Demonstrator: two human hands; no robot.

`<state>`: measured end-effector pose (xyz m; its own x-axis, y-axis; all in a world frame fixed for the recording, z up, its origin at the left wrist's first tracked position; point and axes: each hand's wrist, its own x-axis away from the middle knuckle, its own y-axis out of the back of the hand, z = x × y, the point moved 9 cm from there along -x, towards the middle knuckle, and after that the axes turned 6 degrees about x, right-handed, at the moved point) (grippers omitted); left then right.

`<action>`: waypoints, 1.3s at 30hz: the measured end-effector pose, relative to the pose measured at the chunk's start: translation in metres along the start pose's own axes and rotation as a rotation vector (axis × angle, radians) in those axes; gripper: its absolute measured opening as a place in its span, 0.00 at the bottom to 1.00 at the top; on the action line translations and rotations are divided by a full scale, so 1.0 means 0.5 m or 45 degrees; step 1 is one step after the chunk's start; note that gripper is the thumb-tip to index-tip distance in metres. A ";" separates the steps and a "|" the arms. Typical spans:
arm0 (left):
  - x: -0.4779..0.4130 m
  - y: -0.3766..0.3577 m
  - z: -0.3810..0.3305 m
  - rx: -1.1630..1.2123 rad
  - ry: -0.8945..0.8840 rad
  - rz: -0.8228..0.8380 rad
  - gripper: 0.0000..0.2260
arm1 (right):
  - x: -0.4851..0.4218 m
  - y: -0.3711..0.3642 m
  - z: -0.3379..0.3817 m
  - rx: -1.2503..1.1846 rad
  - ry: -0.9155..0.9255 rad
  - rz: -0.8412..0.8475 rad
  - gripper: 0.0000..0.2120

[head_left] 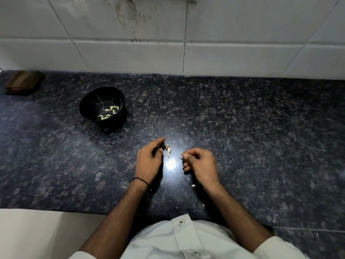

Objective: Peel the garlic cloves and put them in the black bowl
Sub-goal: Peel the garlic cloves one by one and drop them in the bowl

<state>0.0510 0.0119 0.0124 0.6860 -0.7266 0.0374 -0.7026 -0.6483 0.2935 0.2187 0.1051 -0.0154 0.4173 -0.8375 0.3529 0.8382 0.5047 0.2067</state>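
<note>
On the dark speckled counter [242, 128], the black bowl [87, 101] at the far left already holds a small heap of peeled cloves [110, 111], so the task looks well under way but not finished. Near the middle, the left hand [149, 161] pinches a half-skinned garlic clove [168, 150] just above the counter. The right hand [201, 163], fingers curled, nips what seems a scrap of skin [181, 158] just beside it, and this clove has yet to reach the bowl; no label or writing can be read anywhere.

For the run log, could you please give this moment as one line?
left hand: pinches clove | right hand: pinches peel | bowl: peeled cloves inside
</note>
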 end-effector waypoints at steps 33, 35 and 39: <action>0.075 -0.041 -0.004 0.021 0.003 0.161 0.05 | 0.055 -0.030 0.011 0.152 -0.019 0.166 0.07; 0.076 -0.043 -0.015 -0.020 -0.034 0.179 0.06 | 0.057 -0.026 0.018 0.226 0.017 0.161 0.08; 0.071 -0.042 -0.018 -0.056 -0.006 0.190 0.06 | 0.061 -0.021 0.027 0.325 0.078 0.152 0.09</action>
<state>0.0921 0.0017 0.0161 0.5734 -0.8154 0.0793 -0.7879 -0.5223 0.3262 0.2178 0.0771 0.0054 0.5347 -0.7759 0.3348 0.6693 0.6307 0.3927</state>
